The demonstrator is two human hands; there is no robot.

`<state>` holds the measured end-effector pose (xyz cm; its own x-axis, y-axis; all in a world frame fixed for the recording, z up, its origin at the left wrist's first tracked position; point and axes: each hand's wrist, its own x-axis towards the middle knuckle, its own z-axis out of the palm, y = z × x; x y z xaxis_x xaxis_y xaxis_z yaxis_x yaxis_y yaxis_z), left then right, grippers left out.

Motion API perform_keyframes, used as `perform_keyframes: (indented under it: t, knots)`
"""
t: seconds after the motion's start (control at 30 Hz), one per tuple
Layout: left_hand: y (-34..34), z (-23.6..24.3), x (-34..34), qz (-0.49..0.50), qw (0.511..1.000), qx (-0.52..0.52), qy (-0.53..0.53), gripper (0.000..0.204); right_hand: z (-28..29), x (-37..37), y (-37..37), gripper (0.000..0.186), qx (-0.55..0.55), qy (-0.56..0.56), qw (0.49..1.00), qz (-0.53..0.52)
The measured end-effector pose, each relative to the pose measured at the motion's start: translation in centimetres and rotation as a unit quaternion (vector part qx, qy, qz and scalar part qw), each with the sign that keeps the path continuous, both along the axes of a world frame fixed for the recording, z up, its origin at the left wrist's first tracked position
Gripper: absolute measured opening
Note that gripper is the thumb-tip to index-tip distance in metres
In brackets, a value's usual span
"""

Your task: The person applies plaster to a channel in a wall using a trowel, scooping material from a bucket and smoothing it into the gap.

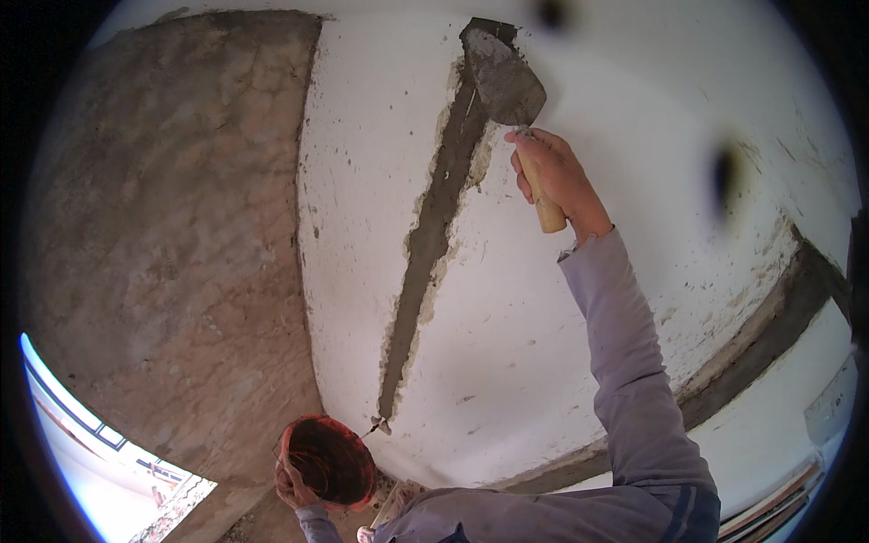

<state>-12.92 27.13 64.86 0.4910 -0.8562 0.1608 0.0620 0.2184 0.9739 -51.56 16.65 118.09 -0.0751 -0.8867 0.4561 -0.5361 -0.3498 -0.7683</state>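
Observation:
My right hand (pixel 561 175) is raised and closed around the wooden handle of a trowel (pixel 507 81). Its mortar-smeared blade lies at the top of a long strip of grey mortar (pixel 430 226) running down the white wall (pixel 525 317). Whether the blade touches the wall I cannot tell. Low on the left, my left hand (pixel 294 484) grips the side of a reddish-orange bucket (pixel 369 489), tilted so its dark, smeared inside shows. How much mortar it holds is unclear. Wires (pixel 374 426) stick out at the strip's lower end, beside the bucket.
A rough brown-grey wall (pixel 172 235) fills the left side. Another mortar band (pixel 733 385) crosses the white wall at the lower right. A bright opening (pixel 109 471) lies at the lower left. Several long strips (pixel 769 507) rest at the bottom right. Two dark blurs hide small patches.

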Motion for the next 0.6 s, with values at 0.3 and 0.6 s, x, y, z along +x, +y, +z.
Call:
perform_keyframes:
  t: [0.3, 0.6]
  knots:
    - [-0.5, 0.3, -0.4, 0.016, 1.000, 0.009, -0.017, 0.039, 1.5, -0.5, -0.7, 0.033, 0.005, -0.002, 1.000, -0.021]
    - [-1.0, 0.5, 0.1, 0.004, 0.999, 0.033, -0.001, 0.040, 1.8, -1.2, -1.9, 0.028, -0.042, -0.040, 0.998, -0.003]
